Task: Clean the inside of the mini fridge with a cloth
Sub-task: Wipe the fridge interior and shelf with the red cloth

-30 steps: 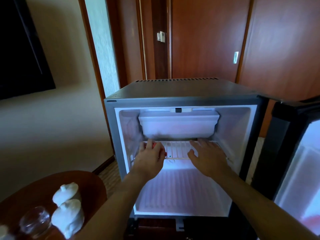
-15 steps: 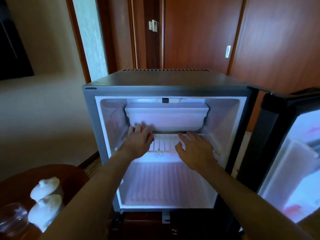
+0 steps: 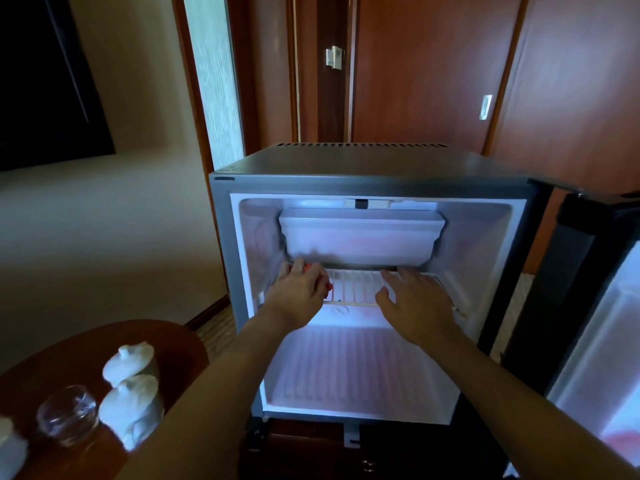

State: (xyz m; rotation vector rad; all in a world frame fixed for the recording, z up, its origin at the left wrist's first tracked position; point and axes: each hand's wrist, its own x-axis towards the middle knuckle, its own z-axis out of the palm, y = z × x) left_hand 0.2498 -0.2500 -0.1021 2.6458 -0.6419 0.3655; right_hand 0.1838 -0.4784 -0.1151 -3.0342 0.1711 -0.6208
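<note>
Grey steel-cased mini fridge [image 3: 363,168] stands open, white wire shelf [image 3: 353,289] mid-cavity. Left hand [image 3: 298,292] curls round a small red cloth [image 3: 328,287] at the shelf's left end. Right hand [image 3: 415,303] lies flat, fingers spread, on its right. Risk: uneven pressing could tip the shelf off its side rails.

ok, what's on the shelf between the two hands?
Head view: only bare shelf slats lie between the left hand and the right hand. A red thing shows under the left hand.
</note>
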